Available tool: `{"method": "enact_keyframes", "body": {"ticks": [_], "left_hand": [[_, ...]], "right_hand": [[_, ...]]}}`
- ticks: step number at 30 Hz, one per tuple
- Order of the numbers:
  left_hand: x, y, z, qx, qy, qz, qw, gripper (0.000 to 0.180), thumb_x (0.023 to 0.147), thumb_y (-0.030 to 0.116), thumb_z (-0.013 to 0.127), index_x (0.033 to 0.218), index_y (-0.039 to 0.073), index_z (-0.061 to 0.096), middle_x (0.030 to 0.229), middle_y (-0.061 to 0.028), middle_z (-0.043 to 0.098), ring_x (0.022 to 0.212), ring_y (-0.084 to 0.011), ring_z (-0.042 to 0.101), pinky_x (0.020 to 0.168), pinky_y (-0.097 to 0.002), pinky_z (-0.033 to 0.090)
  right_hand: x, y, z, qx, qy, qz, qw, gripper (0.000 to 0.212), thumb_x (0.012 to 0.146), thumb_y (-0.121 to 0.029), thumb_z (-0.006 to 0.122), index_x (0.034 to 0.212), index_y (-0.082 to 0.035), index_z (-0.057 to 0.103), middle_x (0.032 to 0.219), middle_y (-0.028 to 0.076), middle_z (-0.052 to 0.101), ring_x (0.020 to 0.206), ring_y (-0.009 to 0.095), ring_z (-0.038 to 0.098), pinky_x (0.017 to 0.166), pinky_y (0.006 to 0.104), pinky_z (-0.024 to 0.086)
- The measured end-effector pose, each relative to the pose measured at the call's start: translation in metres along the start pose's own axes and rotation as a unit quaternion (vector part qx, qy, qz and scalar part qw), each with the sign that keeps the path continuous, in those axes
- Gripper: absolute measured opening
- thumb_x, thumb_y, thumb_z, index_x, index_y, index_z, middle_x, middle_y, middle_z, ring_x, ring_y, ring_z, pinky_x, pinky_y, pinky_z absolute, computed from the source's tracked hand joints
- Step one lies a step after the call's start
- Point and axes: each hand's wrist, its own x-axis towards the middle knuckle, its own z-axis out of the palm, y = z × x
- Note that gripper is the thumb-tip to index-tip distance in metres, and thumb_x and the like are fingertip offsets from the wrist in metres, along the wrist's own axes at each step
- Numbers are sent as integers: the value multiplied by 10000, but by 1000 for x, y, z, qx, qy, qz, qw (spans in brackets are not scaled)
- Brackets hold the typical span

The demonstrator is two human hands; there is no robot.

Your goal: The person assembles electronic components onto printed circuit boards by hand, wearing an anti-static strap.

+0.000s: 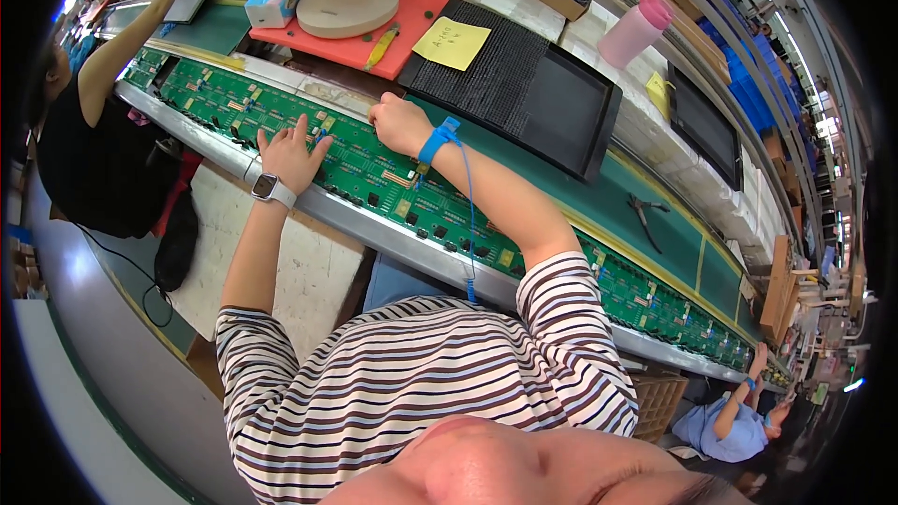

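A long row of green circuit boards (355,157), fitted with small parts, runs slantwise in front of me along a metal rail. My left hand (292,157) lies over one board, fingers spread, the fingertips among its components; a watch with a pale strap is on that wrist. Close to the far edge of the same row, my right hand (400,125) is curled with thumb and fingers pinched together. Whatever may be between them is hidden. Around the right wrist sits a blue strap (440,138) with a coiled cord trailing down toward my lap.
Beyond the boards lies a black tray (571,112) with a yellow note (452,43). A fan (348,6) stands on a red board (408,30). Pliers (645,222) rest on the green surface at right; a pink bottle (636,31) stands behind. Co-workers sit at far left and right.
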Motion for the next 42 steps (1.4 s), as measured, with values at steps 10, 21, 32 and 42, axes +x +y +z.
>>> {"method": "enact_keyframes", "body": {"ticks": [10,21,32,42], "left_hand": [[8,-2,-7,-18,-22,-21,999,662,792,550,411,1202,30,417,865,-152,623,913,-299,563,952,-505,239],[15,-1,-9,-9,-53,-10,998,675,776,595,384,1167,53,481,740,-183,619,778,-325,593,896,-440,335],[14,-11,-3,-72,-12,60,995,570,762,551,484,1098,97,557,689,-135,622,647,-286,604,588,-379,450],[-2,37,-9,-82,-21,120,989,516,771,492,522,1051,63,583,593,-117,581,562,-255,575,540,-365,432]], "right_hand": [[1,2,1,-27,19,-31,999,138,697,-92,498,722,-25,616,810,165,533,732,313,576,646,388,479],[-27,0,-18,13,29,-72,997,241,748,-258,540,901,-86,610,893,133,542,816,288,549,713,369,453],[-108,131,-109,-1,198,125,972,437,610,-344,674,908,-51,546,903,159,547,875,325,521,762,394,430],[-111,142,-87,51,89,104,989,549,582,-335,718,989,-42,494,990,144,513,919,305,509,775,380,427]]}}
